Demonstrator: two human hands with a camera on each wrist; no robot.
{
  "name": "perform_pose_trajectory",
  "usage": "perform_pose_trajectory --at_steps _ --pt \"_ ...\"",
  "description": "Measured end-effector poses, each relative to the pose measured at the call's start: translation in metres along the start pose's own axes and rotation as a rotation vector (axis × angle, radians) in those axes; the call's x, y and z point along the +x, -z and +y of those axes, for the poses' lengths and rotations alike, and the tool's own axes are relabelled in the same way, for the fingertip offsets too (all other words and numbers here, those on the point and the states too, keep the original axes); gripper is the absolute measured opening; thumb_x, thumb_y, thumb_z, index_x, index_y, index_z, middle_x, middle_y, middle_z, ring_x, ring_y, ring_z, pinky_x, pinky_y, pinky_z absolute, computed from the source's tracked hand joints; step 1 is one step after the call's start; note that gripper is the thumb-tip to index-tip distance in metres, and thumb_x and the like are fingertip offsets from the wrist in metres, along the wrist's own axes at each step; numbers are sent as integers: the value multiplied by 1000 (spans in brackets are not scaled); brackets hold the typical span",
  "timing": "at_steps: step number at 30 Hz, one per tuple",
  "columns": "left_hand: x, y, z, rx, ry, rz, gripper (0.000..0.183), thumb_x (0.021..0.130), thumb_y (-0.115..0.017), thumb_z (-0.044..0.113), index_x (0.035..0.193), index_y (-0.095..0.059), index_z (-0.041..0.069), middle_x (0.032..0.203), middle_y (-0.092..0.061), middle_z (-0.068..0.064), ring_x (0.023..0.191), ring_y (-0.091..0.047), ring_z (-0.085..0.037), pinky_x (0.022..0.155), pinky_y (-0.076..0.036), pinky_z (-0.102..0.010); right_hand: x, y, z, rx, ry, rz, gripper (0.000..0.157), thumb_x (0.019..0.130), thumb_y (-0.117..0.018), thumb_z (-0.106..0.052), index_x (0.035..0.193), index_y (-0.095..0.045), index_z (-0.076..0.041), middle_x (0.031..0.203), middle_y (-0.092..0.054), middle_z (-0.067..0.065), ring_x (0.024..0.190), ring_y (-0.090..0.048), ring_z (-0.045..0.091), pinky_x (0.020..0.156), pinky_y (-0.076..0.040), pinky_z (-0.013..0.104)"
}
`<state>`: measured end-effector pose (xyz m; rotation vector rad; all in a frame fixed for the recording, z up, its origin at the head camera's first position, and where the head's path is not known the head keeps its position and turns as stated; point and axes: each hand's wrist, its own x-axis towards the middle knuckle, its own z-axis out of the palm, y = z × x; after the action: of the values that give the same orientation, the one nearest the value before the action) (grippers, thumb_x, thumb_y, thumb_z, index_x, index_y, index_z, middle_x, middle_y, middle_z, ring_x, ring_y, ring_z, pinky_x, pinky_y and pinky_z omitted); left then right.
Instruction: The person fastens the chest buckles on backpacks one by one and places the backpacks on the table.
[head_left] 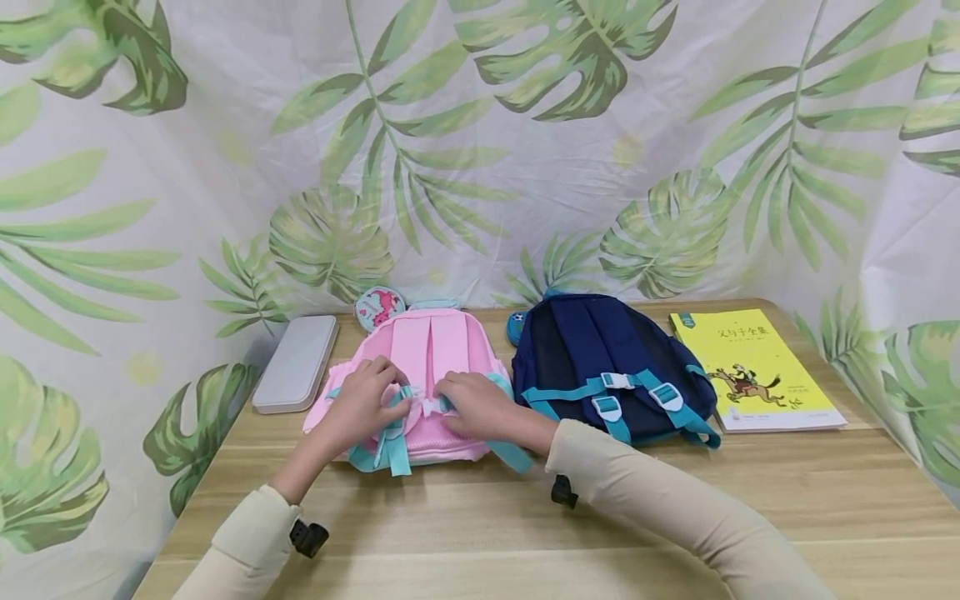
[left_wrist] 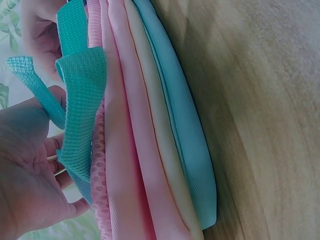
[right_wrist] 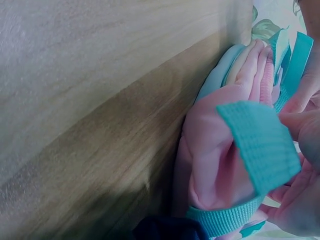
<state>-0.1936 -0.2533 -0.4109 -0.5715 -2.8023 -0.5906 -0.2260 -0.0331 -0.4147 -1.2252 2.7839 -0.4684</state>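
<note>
A pink backpack [head_left: 427,342] with teal webbing straps lies on the table, its shoulder-strap side up. My left hand [head_left: 366,402] pinches a teal strap [head_left: 407,392] at the left of the bag's middle. Close by, my right hand [head_left: 480,405] has curled fingers and thumb at a small white buckle [head_left: 429,407]; the fingers partly hide it. Loose teal strap [left_wrist: 82,110] loops beside the left palm in the left wrist view. In the right wrist view, a wide teal strap [right_wrist: 260,145] bends over the bag's pink side, in front of the right hand.
To the right lies a navy backpack [head_left: 615,350] with teal straps and white buckles. Beyond it is a yellow book [head_left: 750,367]. A white, rounded box [head_left: 296,364] sits at the left, and a round patterned tag [head_left: 379,308] is behind the pink bag. A leaf-print cloth [head_left: 480,167] hangs behind the table.
</note>
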Motion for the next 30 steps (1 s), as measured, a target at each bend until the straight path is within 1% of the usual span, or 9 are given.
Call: perform_pose_trajectory --at_steps 3,11,17,21,24,30 --pt "0 -1 0 2 4 -4 17 86 -75 16 98 -69 5 102 -61 -8 93 -52 -25 80 -43 -41 0 -1 1 -9 1 6 31 96 -71 -26 123 -67 -10 109 -67 1 95 -59 13 90 -50 28" --pt "0 -3 0 4 7 -9 18 86 -75 16 100 -69 5 103 -61 -9 95 -53 -27 82 -44 -44 2 -3 0 -5 -25 13 29 95 -72 -27 119 -67 -12 102 -66 -1 88 -57 11 81 -50 23" --pt "1 -4 1 2 3 -11 18 86 -74 17 99 -68 5 103 -61 -10 93 -52 -26 80 -42 -41 4 -2 0 15 -41 24 22 95 -71 -21 114 -67 -12 98 -67 -1 83 -57 11 75 -49 22" --pt "3 -4 2 2 2 -19 20 86 -74 17 100 -68 4 103 -60 -11 92 -51 -26 78 -41 -40 4 -1 1 28 -34 41 19 95 -70 -16 113 -65 -12 96 -68 -1 83 -59 12 74 -50 22" --pt "4 -4 1 1 1 -20 20 86 -74 17 100 -68 4 102 -60 -10 91 -51 -25 78 -41 -39 3 1 1 30 -22 50 19 95 -70 -15 113 -65 -11 97 -69 -1 83 -60 12 75 -51 22" --pt "4 -6 1 -8 -9 -14 19 86 -74 16 99 -68 4 101 -60 -10 90 -50 -24 77 -40 -38 1 -1 3 50 -14 77 15 96 -70 -16 109 -64 -11 94 -70 0 80 -60 12 72 -50 21"
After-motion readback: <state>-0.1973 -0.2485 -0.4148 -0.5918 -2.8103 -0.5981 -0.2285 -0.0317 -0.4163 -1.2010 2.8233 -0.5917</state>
